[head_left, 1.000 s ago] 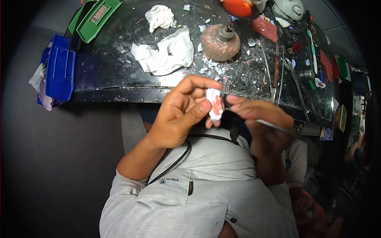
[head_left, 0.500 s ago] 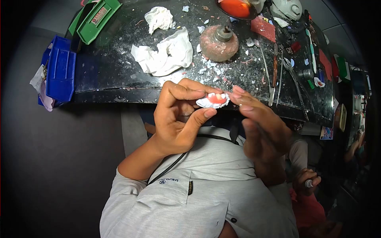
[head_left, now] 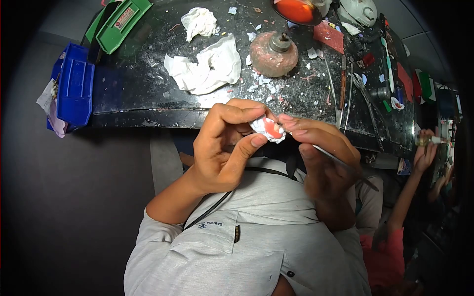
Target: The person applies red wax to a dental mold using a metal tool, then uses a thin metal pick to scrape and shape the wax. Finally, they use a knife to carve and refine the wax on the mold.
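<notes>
My left hand [head_left: 219, 148] pinches a small white plaster dental cast [head_left: 278, 140] between thumb and fingers. Pink wax [head_left: 271, 129] and pale teeth show on the side of the cast turned toward my right. Closed around a thin metal wax carver [head_left: 340, 164], my right hand [head_left: 328, 158] has its fingertips right beside the cast. The carver's handle sticks out below the fingers toward the lower right. Its working tip is at the cast's edge, too small to tell whether it touches the wax.
On the black bench [head_left: 128, 89] lie crumpled white tissue [head_left: 207, 66], a spirit lamp [head_left: 274, 56], metal tools [head_left: 341, 91] and pink wax sheet [head_left: 328, 37]. Blue [head_left: 76, 91] and green [head_left: 123, 25] bins stand left. A co-worker's hand [head_left: 425, 153] holds a small bottle at right.
The cast has tilted, its right end lower. My right hand has turned slightly and closed in on the cast, and the carver's handle now shows. The co-worker's hand has risen.
</notes>
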Motion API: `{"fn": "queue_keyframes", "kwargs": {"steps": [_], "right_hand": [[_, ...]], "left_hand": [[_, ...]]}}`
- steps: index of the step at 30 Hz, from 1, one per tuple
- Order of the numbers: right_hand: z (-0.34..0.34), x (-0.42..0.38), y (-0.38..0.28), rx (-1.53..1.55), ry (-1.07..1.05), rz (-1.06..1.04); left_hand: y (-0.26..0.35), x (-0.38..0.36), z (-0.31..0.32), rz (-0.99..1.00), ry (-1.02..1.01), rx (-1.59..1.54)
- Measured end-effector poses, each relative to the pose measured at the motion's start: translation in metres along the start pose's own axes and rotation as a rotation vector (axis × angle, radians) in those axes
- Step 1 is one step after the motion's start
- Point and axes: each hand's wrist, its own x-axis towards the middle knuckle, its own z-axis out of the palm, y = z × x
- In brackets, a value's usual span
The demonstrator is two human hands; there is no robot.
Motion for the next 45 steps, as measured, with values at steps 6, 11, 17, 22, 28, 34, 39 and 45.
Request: {"fn": "queue_keyframes", "kwargs": {"steps": [6, 11, 17, 22, 28, 34, 39, 45], "right_hand": [[0.000, -0.001, 0.001, 0.056, 0.001, 0.057], [-0.001, -0.001, -0.002, 0.036, -0.004, 0.075], [-0.002, -0.004, 0.001, 0.060, -0.020, 0.070], [0.001, -0.004, 0.000, 0.101, 0.033, 0.117], [0.000, -0.005, 0.004, 0.102, 0.000, 0.104], [0.001, -0.007, 0.003, 0.159, 0.035, 0.154], [0.001, -0.009, 0.005, 0.191, 0.044, 0.167], [0.000, -0.010, 0.005, 0.168, 0.063, 0.202]], "left_hand": [[-0.001, -0.001, -0.002, 0.017, 0.006, 0.166], [-0.001, 0.000, -0.001, 0.025, 0.003, 0.187], [-0.001, 0.000, -0.004, 0.022, -0.012, 0.218], [-0.001, 0.001, -0.004, 0.023, -0.013, 0.200], [0.001, -0.001, -0.002, -0.022, 0.012, 0.175], [0.000, -0.001, -0.004, -0.038, 0.010, 0.161], [0.001, 0.000, -0.003, -0.052, -0.001, 0.188], [0.000, 0.000, -0.004, -0.048, 0.001, 0.203]]}}
